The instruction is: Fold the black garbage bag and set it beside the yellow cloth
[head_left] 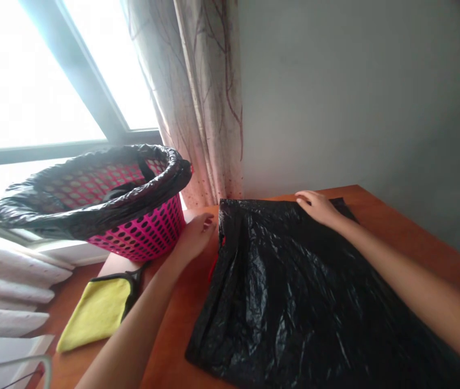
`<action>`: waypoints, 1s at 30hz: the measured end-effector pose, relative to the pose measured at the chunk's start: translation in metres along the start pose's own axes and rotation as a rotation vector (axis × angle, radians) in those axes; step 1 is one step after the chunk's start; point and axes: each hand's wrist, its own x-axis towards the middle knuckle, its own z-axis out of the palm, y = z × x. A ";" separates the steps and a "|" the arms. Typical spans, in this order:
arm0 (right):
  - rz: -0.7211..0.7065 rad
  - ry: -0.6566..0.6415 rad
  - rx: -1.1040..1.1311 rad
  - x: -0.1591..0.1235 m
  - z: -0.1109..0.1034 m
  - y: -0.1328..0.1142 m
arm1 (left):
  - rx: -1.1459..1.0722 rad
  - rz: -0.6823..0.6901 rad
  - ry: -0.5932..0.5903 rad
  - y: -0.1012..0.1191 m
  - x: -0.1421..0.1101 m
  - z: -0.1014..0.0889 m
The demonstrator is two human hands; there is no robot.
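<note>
Across the right half of the desk [177,308], here's the black plastic bag [278,281], spread out wrinkled and shining, its near end running out of view, a bit of red drawstring [212,268] peeping out along its left edge. Up at the far edge, the right hand [314,206] lies palm down on the plastic, fingers gently bent; whether they pinch it, I can't tell. Over to the left, the left hand [199,232] hovers close beside the bag's far left corner, fingers loosely half curled, a gap between them, no object showing in the grasp. Just beyond it stands the pink basket [144,232], full of round holes, a black liner [157,186] folded over its rim. And nearer, on the left, a yellow cloth [95,308] with dark edging, beside the left forearm!
</note>
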 end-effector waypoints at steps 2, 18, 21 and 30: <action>-0.154 -0.116 0.056 0.009 0.016 -0.048 | 0.158 0.050 -0.105 0.000 -0.044 -0.019; -0.250 -0.452 0.167 0.069 0.120 -0.176 | -0.489 -0.437 -0.519 -0.043 -0.240 -0.018; -0.237 -0.459 0.139 0.064 0.127 -0.170 | -0.429 -0.426 -0.440 -0.038 -0.236 -0.011; -0.208 -0.455 0.089 0.064 0.130 -0.157 | -0.421 -0.268 -0.309 -0.032 -0.242 -0.007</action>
